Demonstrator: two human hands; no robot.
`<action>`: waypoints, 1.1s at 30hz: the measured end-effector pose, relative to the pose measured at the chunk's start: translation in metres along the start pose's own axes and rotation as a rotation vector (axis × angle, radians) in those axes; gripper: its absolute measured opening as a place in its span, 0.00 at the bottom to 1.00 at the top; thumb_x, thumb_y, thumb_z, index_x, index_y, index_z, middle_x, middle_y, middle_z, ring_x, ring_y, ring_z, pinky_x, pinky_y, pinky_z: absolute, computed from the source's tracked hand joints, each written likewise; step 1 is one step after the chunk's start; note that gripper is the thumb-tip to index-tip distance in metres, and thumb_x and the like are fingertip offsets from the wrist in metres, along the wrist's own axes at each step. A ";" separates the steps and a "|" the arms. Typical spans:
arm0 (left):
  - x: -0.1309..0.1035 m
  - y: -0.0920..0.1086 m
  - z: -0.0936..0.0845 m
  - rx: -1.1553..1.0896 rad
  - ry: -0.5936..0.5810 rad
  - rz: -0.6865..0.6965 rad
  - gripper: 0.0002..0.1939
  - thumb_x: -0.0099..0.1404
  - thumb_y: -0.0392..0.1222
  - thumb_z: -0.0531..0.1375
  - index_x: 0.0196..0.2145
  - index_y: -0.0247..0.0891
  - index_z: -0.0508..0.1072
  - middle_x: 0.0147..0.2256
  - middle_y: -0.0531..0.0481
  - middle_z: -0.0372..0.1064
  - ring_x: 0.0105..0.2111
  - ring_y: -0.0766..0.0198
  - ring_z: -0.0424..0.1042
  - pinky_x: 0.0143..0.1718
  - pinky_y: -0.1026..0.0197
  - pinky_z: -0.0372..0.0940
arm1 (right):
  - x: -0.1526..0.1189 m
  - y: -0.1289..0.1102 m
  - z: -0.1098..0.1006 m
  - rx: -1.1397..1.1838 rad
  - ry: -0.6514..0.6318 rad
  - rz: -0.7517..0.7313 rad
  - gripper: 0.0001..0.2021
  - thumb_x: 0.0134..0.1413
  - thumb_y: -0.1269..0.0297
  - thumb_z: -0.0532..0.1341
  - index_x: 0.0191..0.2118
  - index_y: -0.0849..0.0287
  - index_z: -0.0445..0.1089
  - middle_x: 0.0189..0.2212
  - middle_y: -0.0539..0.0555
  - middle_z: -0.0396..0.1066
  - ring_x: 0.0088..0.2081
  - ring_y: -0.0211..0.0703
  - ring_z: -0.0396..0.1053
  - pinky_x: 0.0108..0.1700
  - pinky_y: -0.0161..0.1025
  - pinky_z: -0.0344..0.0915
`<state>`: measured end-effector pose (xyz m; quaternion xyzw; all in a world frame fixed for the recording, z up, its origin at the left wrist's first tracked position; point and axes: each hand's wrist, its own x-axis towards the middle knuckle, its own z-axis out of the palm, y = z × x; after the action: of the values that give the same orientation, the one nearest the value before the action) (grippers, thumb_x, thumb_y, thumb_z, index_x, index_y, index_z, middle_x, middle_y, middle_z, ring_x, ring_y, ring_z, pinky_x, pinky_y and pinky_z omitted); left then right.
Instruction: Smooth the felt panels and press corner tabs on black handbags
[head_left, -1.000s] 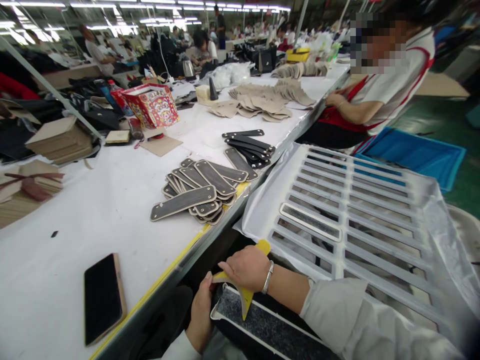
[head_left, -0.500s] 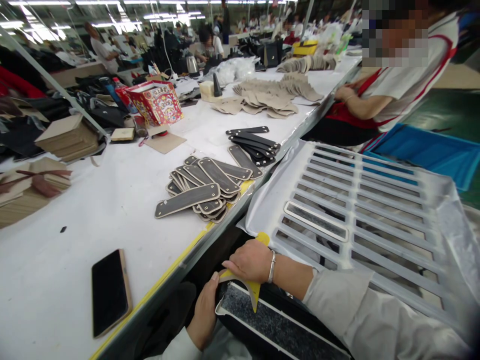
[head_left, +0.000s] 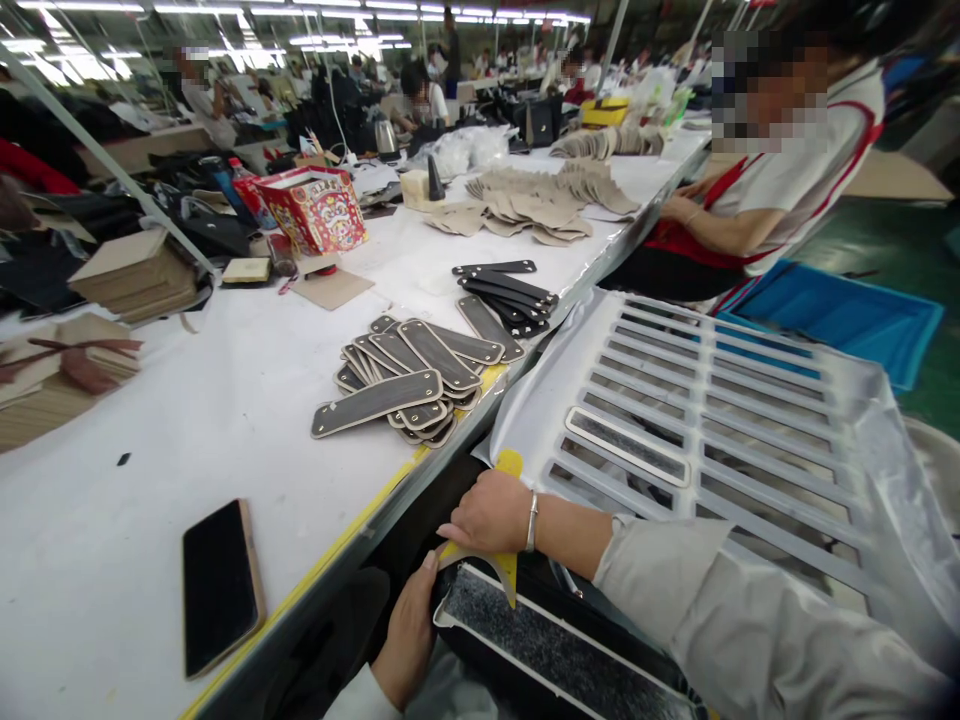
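Note:
A black bag-like piece (head_left: pixel 480 660) lies at my lap, with a dark mottled strip (head_left: pixel 540 630) bordered by white edges on its face. My right hand (head_left: pixel 491 512) is closed on a flat yellow template (head_left: pixel 507 572) with a curved lower edge, laid over the near end of the strip. My left hand (head_left: pixel 409 620) grips the end of the black piece, its thumb at the template's corner; its other fingers are mostly hidden. On the table beside me lies a pile of grey strips (head_left: pixel 379 400) with pale borders and metal studs.
A slatted rack (head_left: pixel 701 400) under plastic film stands right, holding one white-bordered strip (head_left: pixel 626 445). On the white table (head_left: pixel 247 420) are a phone (head_left: pixel 219 588), black straps (head_left: pixel 510 290), beige pieces (head_left: pixel 525 195) and a red box (head_left: pixel 315 215). A co-worker (head_left: pixel 795 170) sits far right.
My right hand and the yellow template have shifted slightly up and left. My left hand stays at the end of the black piece. The view has turned a little.

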<state>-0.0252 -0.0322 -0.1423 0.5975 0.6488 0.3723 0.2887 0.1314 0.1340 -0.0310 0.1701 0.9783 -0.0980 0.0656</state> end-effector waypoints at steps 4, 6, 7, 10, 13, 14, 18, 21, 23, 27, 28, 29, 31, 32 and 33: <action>0.007 0.004 0.001 0.016 0.043 0.119 0.21 0.65 0.51 0.50 0.46 0.36 0.72 0.43 0.38 0.74 0.45 0.50 0.72 0.47 0.48 0.69 | -0.013 -0.005 0.003 0.039 -0.014 0.120 0.29 0.66 0.52 0.40 0.30 0.59 0.74 0.29 0.57 0.76 0.32 0.44 0.73 0.32 0.38 0.59; 0.011 0.007 0.001 -0.002 0.045 0.145 0.21 0.66 0.51 0.49 0.47 0.35 0.72 0.44 0.38 0.73 0.45 0.51 0.72 0.47 0.48 0.69 | -0.019 -0.008 0.004 0.070 -0.009 0.176 0.29 0.66 0.52 0.40 0.30 0.59 0.73 0.29 0.57 0.75 0.32 0.44 0.73 0.31 0.38 0.59; 0.012 0.009 0.001 -0.020 0.036 0.145 0.21 0.66 0.51 0.49 0.47 0.35 0.72 0.45 0.39 0.73 0.45 0.52 0.72 0.48 0.48 0.68 | -0.022 -0.010 0.005 0.084 0.001 0.202 0.28 0.66 0.52 0.40 0.30 0.59 0.73 0.29 0.57 0.75 0.31 0.44 0.73 0.31 0.38 0.59; 0.018 0.021 -0.003 -0.094 -0.019 0.057 0.22 0.66 0.52 0.50 0.47 0.35 0.72 0.47 0.40 0.72 0.47 0.53 0.71 0.53 0.50 0.65 | -0.028 -0.014 0.009 0.106 0.036 0.260 0.29 0.66 0.52 0.40 0.29 0.59 0.72 0.27 0.57 0.75 0.30 0.44 0.73 0.30 0.38 0.59; 0.025 0.042 -0.008 -0.179 -0.136 -0.162 0.25 0.68 0.51 0.45 0.49 0.33 0.71 0.50 0.41 0.70 0.51 0.55 0.67 0.57 0.52 0.59 | -0.034 -0.019 0.014 0.101 0.063 0.273 0.27 0.66 0.54 0.41 0.29 0.60 0.72 0.27 0.56 0.75 0.30 0.45 0.73 0.28 0.37 0.58; 0.028 0.049 -0.010 -0.212 -0.180 -0.225 0.25 0.69 0.50 0.43 0.50 0.32 0.70 0.51 0.41 0.69 0.53 0.56 0.66 0.58 0.53 0.58 | -0.036 -0.020 0.015 0.096 0.069 0.261 0.25 0.66 0.55 0.42 0.30 0.59 0.72 0.27 0.56 0.75 0.30 0.45 0.73 0.27 0.37 0.58; 0.036 0.068 -0.013 -0.340 -0.280 -0.306 0.24 0.69 0.50 0.43 0.51 0.33 0.69 0.54 0.43 0.65 0.55 0.57 0.63 0.60 0.54 0.53 | -0.044 -0.026 0.013 0.091 0.050 0.286 0.25 0.67 0.56 0.42 0.31 0.60 0.72 0.26 0.56 0.74 0.29 0.45 0.72 0.26 0.37 0.56; 0.038 0.071 -0.014 -0.384 -0.293 -0.298 0.23 0.69 0.50 0.45 0.51 0.34 0.69 0.55 0.44 0.64 0.56 0.57 0.61 0.61 0.56 0.52 | -0.048 -0.029 0.010 0.086 0.013 0.338 0.26 0.67 0.55 0.41 0.30 0.60 0.72 0.26 0.57 0.74 0.29 0.44 0.72 0.26 0.37 0.56; 0.040 0.071 -0.016 -0.406 -0.300 -0.305 0.22 0.68 0.50 0.46 0.51 0.34 0.69 0.55 0.45 0.65 0.57 0.57 0.60 0.61 0.57 0.52 | -0.050 -0.030 0.012 0.079 -0.005 0.320 0.24 0.66 0.57 0.42 0.33 0.59 0.73 0.26 0.56 0.74 0.29 0.45 0.72 0.25 0.38 0.55; 0.047 0.072 -0.024 -0.508 -0.393 -0.283 0.21 0.69 0.47 0.45 0.52 0.37 0.69 0.55 0.47 0.65 0.56 0.57 0.60 0.60 0.56 0.51 | -0.057 -0.031 0.020 0.032 -0.009 0.369 0.18 0.63 0.58 0.48 0.34 0.58 0.73 0.26 0.57 0.74 0.28 0.47 0.72 0.24 0.39 0.56; 0.050 0.071 -0.027 -0.540 -0.416 -0.273 0.21 0.69 0.46 0.45 0.52 0.37 0.69 0.55 0.47 0.65 0.56 0.57 0.60 0.60 0.55 0.52 | -0.058 -0.032 0.021 0.026 -0.009 0.392 0.18 0.62 0.58 0.49 0.33 0.58 0.73 0.26 0.57 0.74 0.28 0.48 0.72 0.24 0.39 0.57; 0.052 0.071 -0.029 -0.564 -0.435 -0.267 0.21 0.69 0.45 0.45 0.52 0.37 0.70 0.54 0.47 0.65 0.56 0.56 0.61 0.60 0.55 0.53 | -0.059 -0.033 0.022 0.026 -0.011 0.415 0.18 0.62 0.58 0.49 0.32 0.58 0.73 0.27 0.57 0.74 0.28 0.48 0.72 0.25 0.39 0.58; 0.058 0.070 -0.034 -0.581 -0.472 -0.260 0.20 0.67 0.44 0.48 0.52 0.36 0.70 0.54 0.46 0.66 0.55 0.55 0.62 0.59 0.54 0.54 | -0.061 -0.035 0.019 0.037 -0.026 0.454 0.20 0.63 0.57 0.48 0.32 0.59 0.73 0.27 0.57 0.75 0.29 0.48 0.72 0.26 0.39 0.60; 0.062 0.071 -0.036 -0.580 -0.502 -0.256 0.20 0.66 0.44 0.50 0.52 0.36 0.70 0.53 0.46 0.67 0.54 0.54 0.63 0.58 0.54 0.54 | -0.061 -0.037 0.017 0.040 -0.034 0.471 0.22 0.64 0.56 0.46 0.31 0.59 0.73 0.27 0.57 0.75 0.29 0.48 0.72 0.27 0.39 0.61; 0.066 0.071 -0.039 -0.580 -0.540 -0.250 0.20 0.65 0.43 0.51 0.52 0.35 0.70 0.52 0.45 0.68 0.53 0.54 0.64 0.57 0.53 0.55 | -0.060 -0.038 0.014 0.042 -0.041 0.486 0.23 0.65 0.56 0.45 0.31 0.59 0.73 0.28 0.57 0.75 0.29 0.48 0.73 0.27 0.39 0.61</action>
<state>-0.0249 0.0280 -0.0571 0.4844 0.4855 0.3318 0.6478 0.1759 0.0765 -0.0286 0.3999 0.9048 -0.1032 0.1036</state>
